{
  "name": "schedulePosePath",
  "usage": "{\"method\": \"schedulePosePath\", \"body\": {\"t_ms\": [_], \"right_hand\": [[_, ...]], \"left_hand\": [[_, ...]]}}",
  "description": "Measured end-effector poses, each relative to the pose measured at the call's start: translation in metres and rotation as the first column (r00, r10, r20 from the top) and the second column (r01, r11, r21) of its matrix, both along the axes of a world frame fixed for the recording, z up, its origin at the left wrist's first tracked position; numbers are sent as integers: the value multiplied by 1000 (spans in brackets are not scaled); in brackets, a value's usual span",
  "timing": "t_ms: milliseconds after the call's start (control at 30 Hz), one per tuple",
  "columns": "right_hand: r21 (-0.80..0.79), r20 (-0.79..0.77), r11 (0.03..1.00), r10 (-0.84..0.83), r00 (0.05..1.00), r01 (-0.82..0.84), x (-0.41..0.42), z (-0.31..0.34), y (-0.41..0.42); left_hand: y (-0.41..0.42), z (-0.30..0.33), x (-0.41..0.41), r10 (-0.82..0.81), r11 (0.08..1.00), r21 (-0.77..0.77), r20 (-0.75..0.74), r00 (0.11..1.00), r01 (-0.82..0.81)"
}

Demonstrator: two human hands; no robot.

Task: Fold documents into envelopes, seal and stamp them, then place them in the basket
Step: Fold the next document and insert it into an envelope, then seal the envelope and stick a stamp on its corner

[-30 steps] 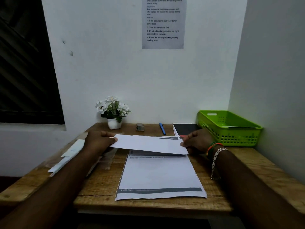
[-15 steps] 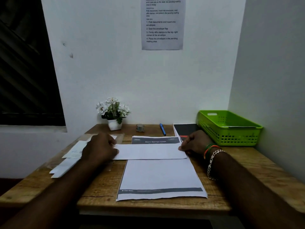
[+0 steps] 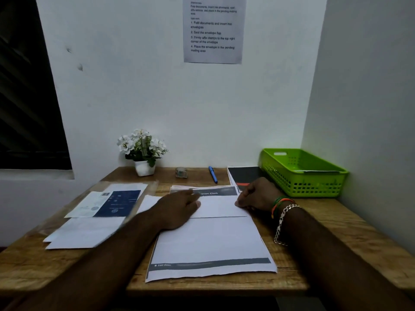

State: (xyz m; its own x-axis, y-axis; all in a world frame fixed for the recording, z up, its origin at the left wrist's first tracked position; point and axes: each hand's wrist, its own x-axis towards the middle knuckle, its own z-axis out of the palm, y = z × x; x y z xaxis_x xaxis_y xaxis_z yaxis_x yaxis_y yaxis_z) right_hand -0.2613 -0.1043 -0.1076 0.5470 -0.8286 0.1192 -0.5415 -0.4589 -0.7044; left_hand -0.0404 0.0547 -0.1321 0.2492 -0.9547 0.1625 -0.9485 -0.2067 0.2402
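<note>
Left hand (image 3: 179, 209) now mid-fold; 1 document (image 3: 211, 241), 1 basket (image 3: 303, 173)

— What's on the desk (image 3: 336, 223)?
— Papers (image 3: 211, 243) in the middle, envelopes (image 3: 89, 232) left, a plant (image 3: 143, 153), tape (image 3: 181, 172), pen (image 3: 213, 174), notebook (image 3: 244, 175), green basket (image 3: 303, 173) at the back.

Small office-style mailing desk set in a white-walled corner. Wooden desk (image 3: 336, 223) held printed documents (image 3: 211, 241), envelopes (image 3: 89, 234), a blue pen (image 3: 213, 174) and a green plastic basket (image 3: 303, 173). A printed instruction sheet (image 3: 213, 30) listing mailing steps was stuck on the wall. A potted white flower plant (image 3: 142, 151) stood at the back; a dark window (image 3: 27, 86) was on the left.
</note>
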Motion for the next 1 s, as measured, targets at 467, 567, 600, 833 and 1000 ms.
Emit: {"method": "schedulePosePath", "body": {"t_ms": [467, 567, 600, 833, 1000], "right_hand": [[-240, 16, 969, 60, 998, -55, 130, 50, -2], [-186, 11, 982, 31, 999, -28, 172, 39, -12], [-160, 11, 987, 11, 1000, -9, 183, 34, -14], [-268, -183, 957, 65, 981, -114, 227, 12, -22], [-321, -167, 940, 67, 984, -118, 224, 9, -25]], "left_hand": [[1, -1, 5, 82, 981, -160, -168, 982, -109], [-2, -3, 5, 53, 979, -185, -183, 982, -88], [-2, -3, 6, 52, 978, -190, -190, 980, -89], [-5, -3, 8, 80, 975, -189, -172, 982, -112], [-6, -6, 13, 82, 972, -204, -175, 981, -118]]}}
